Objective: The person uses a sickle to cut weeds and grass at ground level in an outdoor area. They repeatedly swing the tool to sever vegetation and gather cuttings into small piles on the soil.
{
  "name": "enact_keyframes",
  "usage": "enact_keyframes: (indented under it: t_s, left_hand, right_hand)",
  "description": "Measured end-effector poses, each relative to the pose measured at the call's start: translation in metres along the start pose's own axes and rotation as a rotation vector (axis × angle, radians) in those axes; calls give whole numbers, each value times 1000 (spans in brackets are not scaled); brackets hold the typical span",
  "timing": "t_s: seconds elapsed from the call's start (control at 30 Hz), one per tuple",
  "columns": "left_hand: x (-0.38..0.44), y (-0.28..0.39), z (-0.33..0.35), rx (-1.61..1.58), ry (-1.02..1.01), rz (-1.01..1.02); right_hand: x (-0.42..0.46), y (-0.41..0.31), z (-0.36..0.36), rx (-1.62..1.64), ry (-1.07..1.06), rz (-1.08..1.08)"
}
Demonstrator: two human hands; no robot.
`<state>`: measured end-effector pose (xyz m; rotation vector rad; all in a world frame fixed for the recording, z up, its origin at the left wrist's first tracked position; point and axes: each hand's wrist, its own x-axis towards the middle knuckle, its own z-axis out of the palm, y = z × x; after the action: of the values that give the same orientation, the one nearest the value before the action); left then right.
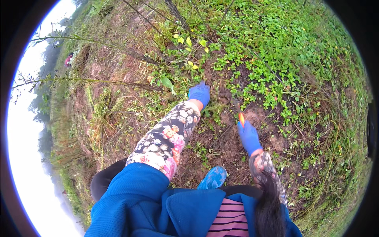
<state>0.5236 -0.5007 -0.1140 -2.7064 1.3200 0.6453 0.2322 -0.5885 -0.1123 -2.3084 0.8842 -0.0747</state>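
My left hand (200,92), in a blue knit glove, reaches down into weeds and grass (185,78) near the middle of the view. Its fingers are largely hidden, so what they hold cannot be told. To the right, my right hand (249,136), also gloved in blue, is closed around the orange and yellow handle (242,119) of a hand tool. The tool's narrow dark metal part points up and left towards the soil; its end is blurred, and its exact kind is unclear. Brown soil (228,130) with small plants lies between the two hands.
Woody stems (177,14) rise beyond my left hand, and long thin branches (118,81) stretch to the left. Low leafy plants (275,65) cover ground at the upper right. A blue boot (213,177) stands on the soil below. Far left, a person in red (68,59) is partly visible.
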Motion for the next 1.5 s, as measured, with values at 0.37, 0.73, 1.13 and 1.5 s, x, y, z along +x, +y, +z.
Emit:
enact_keyframes:
  t_s: [0.37, 0.73, 1.13, 1.5]
  left_hand:
    - [-124, -55, 33, -125, 100, -159]
    - [-76, -45, -31, 338, 354, 214]
    - [-27, -75, -27, 332, 113, 581]
    - [-14, -50, -29, 439, 31, 576]
  right_hand:
    - [12, -42, -67, 55, -17, 5]
    - [107, -61, 12, 391, -373, 130]
    - [58, -30, -20, 950, -4, 405]
    - [66, -27, -21, 59, -32, -1]
